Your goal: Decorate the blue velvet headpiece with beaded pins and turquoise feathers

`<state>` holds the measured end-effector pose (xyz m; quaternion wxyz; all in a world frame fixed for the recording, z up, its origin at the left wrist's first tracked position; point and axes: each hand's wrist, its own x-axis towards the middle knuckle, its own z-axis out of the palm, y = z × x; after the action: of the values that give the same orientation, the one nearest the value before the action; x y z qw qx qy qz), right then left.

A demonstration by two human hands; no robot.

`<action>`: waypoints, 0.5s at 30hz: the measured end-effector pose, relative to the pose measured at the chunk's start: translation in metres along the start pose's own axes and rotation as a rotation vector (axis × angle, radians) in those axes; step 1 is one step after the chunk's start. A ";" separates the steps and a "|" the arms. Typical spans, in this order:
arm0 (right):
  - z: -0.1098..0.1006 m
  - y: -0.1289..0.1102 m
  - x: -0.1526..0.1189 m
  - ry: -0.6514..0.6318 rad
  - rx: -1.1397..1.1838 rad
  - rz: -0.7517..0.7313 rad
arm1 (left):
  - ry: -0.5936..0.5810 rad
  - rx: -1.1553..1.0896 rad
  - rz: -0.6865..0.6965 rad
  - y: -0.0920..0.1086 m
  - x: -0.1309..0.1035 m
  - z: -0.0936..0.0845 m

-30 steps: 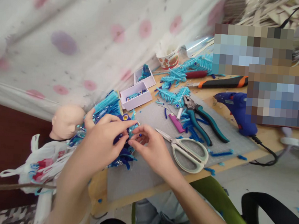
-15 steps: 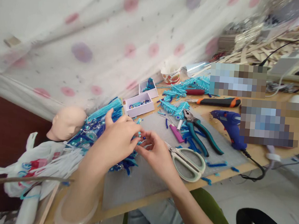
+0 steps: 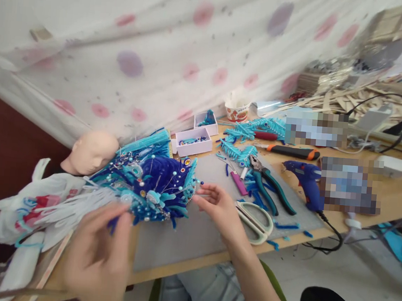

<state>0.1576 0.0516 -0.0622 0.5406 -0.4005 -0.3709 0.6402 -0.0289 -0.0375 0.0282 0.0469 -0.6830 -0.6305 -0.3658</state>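
Observation:
A blue beaded ornament (image 3: 164, 175) of dark blue and turquoise fuzzy pieces, with pearls and gems, lies over the left part of the grey mat (image 3: 165, 245). My right hand (image 3: 219, 210) is at its right edge, fingertips pressed together near a dark blue bead; what they pinch is too small to make out. Blurred by motion, my left hand (image 3: 100, 254) is at the lower left, in front of the ornament. Its fingers are curled, and a small dark blue piece (image 3: 112, 224) shows between thumb and fingers.
Scissors (image 3: 254, 222), pliers (image 3: 271, 184) and a purple lighter (image 3: 239, 183) lie right of the ornament. Farther right are a cutter (image 3: 287, 151) and a blue glue gun (image 3: 305, 179). Behind stand white boxes (image 3: 193, 143). A mannequin head (image 3: 91, 153) and a plastic bag (image 3: 32, 211) are left.
My left hand has drawn back from the ornament toward the lower left, uncovering it. My right hand stays at its right edge. The view has shifted slightly.

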 end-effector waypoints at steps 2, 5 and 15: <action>0.011 0.002 0.001 -0.037 -0.026 -0.006 | 0.102 -0.105 -0.143 -0.016 -0.009 0.012; 0.023 0.004 0.003 -0.048 -0.066 -0.043 | 0.255 -0.275 -0.356 -0.038 -0.018 0.033; 0.032 0.012 0.009 0.069 -0.153 -0.151 | 0.251 -0.811 -0.709 -0.083 -0.030 0.078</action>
<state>0.1224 0.0579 -0.0609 0.5677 -0.4334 -0.4291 0.5530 -0.0669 -0.0053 -0.0782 -0.2712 -0.3434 -0.6201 -0.6512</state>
